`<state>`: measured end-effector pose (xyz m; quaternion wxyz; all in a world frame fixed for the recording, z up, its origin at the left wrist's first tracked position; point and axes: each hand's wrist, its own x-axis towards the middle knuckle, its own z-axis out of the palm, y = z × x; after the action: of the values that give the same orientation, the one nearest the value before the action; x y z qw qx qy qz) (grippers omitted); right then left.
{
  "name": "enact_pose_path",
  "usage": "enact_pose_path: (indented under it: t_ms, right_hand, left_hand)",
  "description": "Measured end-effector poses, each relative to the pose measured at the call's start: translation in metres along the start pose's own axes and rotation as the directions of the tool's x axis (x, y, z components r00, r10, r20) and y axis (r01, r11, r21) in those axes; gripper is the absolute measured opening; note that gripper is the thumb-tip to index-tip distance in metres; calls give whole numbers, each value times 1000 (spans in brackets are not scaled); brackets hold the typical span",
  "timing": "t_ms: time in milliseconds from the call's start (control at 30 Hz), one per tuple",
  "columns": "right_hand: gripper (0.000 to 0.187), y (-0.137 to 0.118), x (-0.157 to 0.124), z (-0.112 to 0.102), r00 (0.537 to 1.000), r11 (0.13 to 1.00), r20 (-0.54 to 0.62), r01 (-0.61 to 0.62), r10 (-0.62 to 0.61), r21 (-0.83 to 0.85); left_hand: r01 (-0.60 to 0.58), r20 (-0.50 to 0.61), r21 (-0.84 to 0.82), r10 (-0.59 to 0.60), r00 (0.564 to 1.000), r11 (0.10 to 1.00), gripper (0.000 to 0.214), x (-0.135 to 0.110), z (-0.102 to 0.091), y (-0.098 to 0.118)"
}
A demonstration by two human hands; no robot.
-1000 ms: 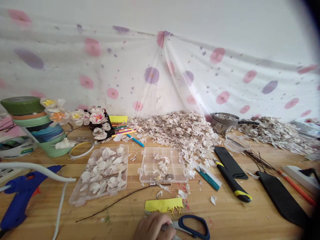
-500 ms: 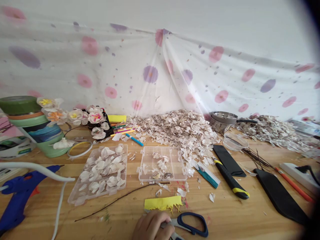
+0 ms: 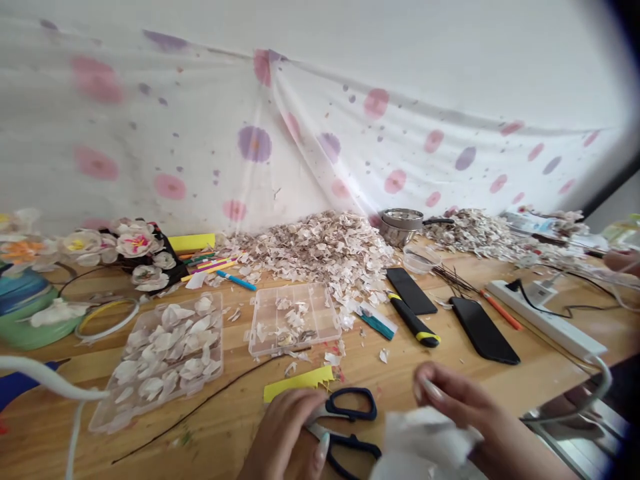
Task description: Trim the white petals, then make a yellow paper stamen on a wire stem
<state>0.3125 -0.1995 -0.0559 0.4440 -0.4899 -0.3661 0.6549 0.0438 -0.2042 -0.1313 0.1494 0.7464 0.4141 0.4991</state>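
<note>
My left hand point(image 3: 287, 433) is curled over the blade end of a pair of scissors point(image 3: 353, 403) with dark blue handles, which point to the right. Just beyond it lies a strip of yellow paper point(image 3: 299, 383) with a fringed right end. At the lower right, my right hand point(image 3: 463, 407) has its thumb and fingers pressed together. A thin white sheet point(image 3: 427, 437), like tissue, hangs under the palm and seems held by the hand; the exact grip is hidden. A dark thin stem point(image 3: 200, 408) lies left of the yellow strip.
Petals fill a clear box point(image 3: 219, 347); a second divided box point(image 3: 255, 333) stands beside it. Behind is a large petal heap point(image 3: 320, 250). A cutter knife point(image 3: 413, 320), a black phone point(image 3: 483, 330) and a power strip point(image 3: 550, 320) lie right. Another person's hand point(image 3: 623, 260) shows at the edge.
The view has turned right, so the table's things sit further left. My right hand has come into view with the white sheet. My left hand stays at the scissors.
</note>
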Motion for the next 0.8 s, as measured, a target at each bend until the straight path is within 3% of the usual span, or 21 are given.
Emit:
enact_pose_path:
  t_ms: [67, 133, 200, 267, 367, 433, 500, 533, 600, 667, 733, 800]
  right_hand:
    - [40, -7, 16, 28, 995, 987, 103, -23, 6, 161]
    - [39, -11, 31, 52, 991, 964, 132, -20, -16, 266]
    - [39, -10, 42, 67, 992, 942, 129, -27, -18, 335]
    - [40, -6, 48, 73, 987, 921, 154, -26, -37, 388]
    - [46, 5, 50, 74, 970, 893, 210, 15, -122, 450]
    - [51, 15, 47, 73, 966, 908, 190, 83, -175, 411]
    - [54, 27, 42, 74, 962, 956, 175, 162, -208, 246]
    - [54, 33, 39, 76, 956, 972, 193, 197, -219, 131]
    - [53, 42, 33, 81, 944, 968, 249, 240, -215, -76]
    - [48, 44, 30, 86, 951, 958, 227, 247, -211, -146]
    - [42, 42, 29, 90, 972, 973, 153, 198, -180, -117]
    - [33, 38, 29, 92, 988, 993, 111, 113, -107, -44]
  left_hand:
    - [141, 50, -173, -134, 990, 975, 58, 3, 1, 11]
    - [317, 172, -360, -271, 947, 877, 83, 9, 1, 22]
    - [515, 338, -478, -393, 855, 712, 82, 18, -1, 31]
    - [659, 451, -501, -481, 752, 560, 64, 27, -4, 36]
    - [699, 380, -550, -609, 697, 456, 58, 34, -7, 40]
    - [673, 246, -569, -683, 687, 472, 56, 32, -7, 38]
    - [646, 116, -490, -690, 714, 586, 51, 26, -7, 35]
    - [619, 57, -405, -657, 752, 673, 48, 23, -6, 33]
    - [486, -3, -192, -495, 869, 853, 41, 17, -6, 29]
    - [293, 1, -47, -293, 956, 955, 39, 11, -4, 28]
    - [184, -20, -29, -185, 983, 982, 39, 6, -2, 30]
    - [218, -84, -62, -223, 971, 974, 39, 3, 0, 32]
